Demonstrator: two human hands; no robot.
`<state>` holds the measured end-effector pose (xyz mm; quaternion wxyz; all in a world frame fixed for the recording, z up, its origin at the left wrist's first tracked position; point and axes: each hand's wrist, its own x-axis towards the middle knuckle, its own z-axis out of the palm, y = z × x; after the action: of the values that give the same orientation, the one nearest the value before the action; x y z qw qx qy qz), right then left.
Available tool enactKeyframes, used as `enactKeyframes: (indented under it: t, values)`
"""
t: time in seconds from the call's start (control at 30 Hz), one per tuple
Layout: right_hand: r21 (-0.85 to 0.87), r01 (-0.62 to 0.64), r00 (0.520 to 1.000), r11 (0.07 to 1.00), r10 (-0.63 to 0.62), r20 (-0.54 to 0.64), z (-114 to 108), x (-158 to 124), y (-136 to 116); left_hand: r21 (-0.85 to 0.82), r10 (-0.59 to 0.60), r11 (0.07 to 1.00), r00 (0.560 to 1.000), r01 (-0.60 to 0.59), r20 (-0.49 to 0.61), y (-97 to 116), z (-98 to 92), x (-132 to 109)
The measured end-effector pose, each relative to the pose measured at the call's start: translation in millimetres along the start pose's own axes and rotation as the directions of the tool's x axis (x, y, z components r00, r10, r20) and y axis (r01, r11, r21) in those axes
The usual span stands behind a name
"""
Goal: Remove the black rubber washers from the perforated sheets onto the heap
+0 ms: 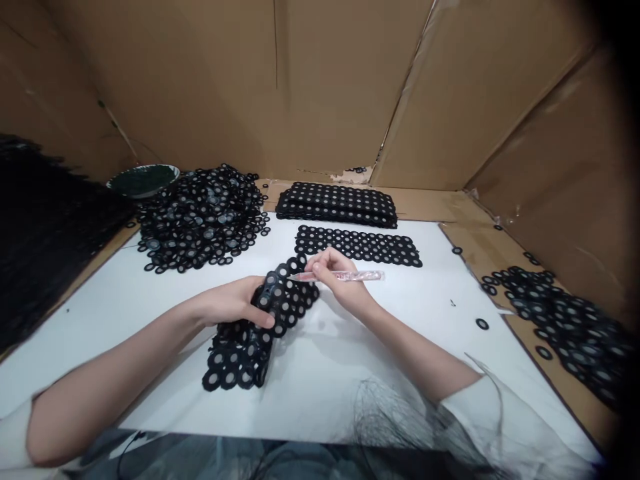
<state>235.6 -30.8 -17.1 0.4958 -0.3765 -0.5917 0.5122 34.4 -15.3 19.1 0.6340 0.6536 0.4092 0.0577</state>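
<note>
A folded sheet of joined black rings with grey centres [285, 303] is gripped by my left hand [240, 300], its thumb lying across the rings. The sheet's lower end rests on the white board. My right hand [337, 277] is closed on a thin pen-like tool with a pinkish, clear-wrapped handle [367, 275]. The tool's tip points left and meets the sheet's upper edge. Just behind my right hand a flat sheet of joined rings [360, 245] lies on the board.
Stacked ring sheets [337, 204] lie at the back. A heap of loose rings [205, 217] is at the back left beside a round bowl [143, 180]. More rings [570, 320] lie at the right. Cardboard walls [330, 87] stand behind the white board [320, 380].
</note>
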Motion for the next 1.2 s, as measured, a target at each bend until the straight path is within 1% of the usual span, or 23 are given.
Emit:
enactKeyframes:
  t: [0.07,0.1,0.17,0.23,0.3,0.37,0.43,0.57,0.63,0.7,0.73,0.8,0.87,0.9,0.93,0.97,1.03,1.07,1.13,1.17,1.2]
  values:
    - [-0.075,0.018,0.999,0.997,-0.016,0.038,-2,3,1,0.001,0.025,1.0,0.998,-0.025,0.06,2,2.5,2]
    - [-0.112,0.011,0.997,0.994,-0.003,0.078,-3,4,3,0.009,0.034,0.999,0.997,-0.035,0.073,2,3.4,4]
    - [-0.139,-0.028,0.987,0.99,0.049,0.153,-3,4,8,0.041,0.051,0.998,0.996,-0.054,0.068,2,4.2,5]
    - [-0.117,-0.087,0.98,0.989,0.106,0.17,-3,3,14,0.071,0.065,0.995,0.997,-0.068,0.052,1,3.7,5]
    - [-0.11,-0.123,0.983,0.986,0.137,0.123,-3,0,17,0.078,0.065,0.995,0.998,-0.066,0.009,0,2.7,4]
    - [-0.141,-0.119,0.991,0.983,0.126,0.041,-3,-3,19,0.097,0.073,0.993,0.995,-0.066,-0.062,-2,2.0,4]
    - [-0.2,-0.093,0.996,0.975,0.093,-0.011,-3,-7,18,0.146,0.101,0.986,0.987,-0.082,-0.129,-4,2.1,4]
    - [-0.351,-0.027,0.998,0.936,0.005,-0.063,4,-14,15,0.204,0.148,0.973,0.967,-0.105,-0.208,-10,6.9,12]
    - [-0.443,0.041,0.995,0.895,-0.078,-0.067,10,-16,15,0.211,0.185,0.969,0.942,-0.127,-0.281,-13,12.3,16]
    - [-0.547,0.118,0.986,0.829,-0.162,-0.034,16,-17,16,0.256,0.223,0.958,0.899,-0.131,-0.376,-16,19.7,18]
    - [-0.594,0.141,0.982,0.792,-0.186,-0.015,18,-17,17,0.294,0.236,0.949,0.875,-0.114,-0.423,-17,23.8,18]
    - [-0.668,0.153,0.979,0.728,-0.204,0.001,22,-15,19,0.38,0.262,0.923,0.83,-0.065,-0.493,-17,31.4,16]
    - [-0.699,0.149,0.978,0.699,-0.208,0.001,24,-13,20,0.432,0.282,0.901,0.81,-0.039,-0.515,-16,36.5,12]
    - [-0.688,0.15,0.978,0.71,-0.208,-0.002,24,-12,20,0.439,0.287,0.897,0.812,-0.042,-0.509,-15,37.7,10]
    - [-0.656,0.143,0.98,0.741,-0.2,-0.012,23,-11,20,0.437,0.29,0.898,0.815,-0.051,-0.501,-14,38.1,9]
    - [-0.597,0.125,0.984,0.792,-0.177,-0.029,21,-10,19,0.425,0.29,0.903,0.819,-0.063,-0.495,-13,37.7,7]
    - [-0.39,0.047,0.996,0.92,-0.072,-0.05,16,-10,17,0.378,0.274,0.922,0.828,-0.083,-0.488,-12,35.8,7]
    - [-0.264,-0.005,0.999,0.965,-0.005,-0.038,13,-10,16,0.346,0.26,0.934,0.833,-0.09,-0.488,-11,34.7,8]
    - [-0.065,-0.104,0.993,0.992,0.107,0.042,7,-10,14,0.274,0.232,0.956,0.843,-0.106,-0.486,-11,33.1,10]
    - [-0.018,-0.142,0.986,0.99,0.143,0.084,5,-11,14,0.24,0.22,0.964,0.848,-0.113,-0.483,-11,32.7,11]
    - [-0.005,-0.17,0.98,0.985,0.17,0.107,4,-11,14,0.208,0.206,0.971,0.851,-0.118,-0.482,-10,32.4,12]
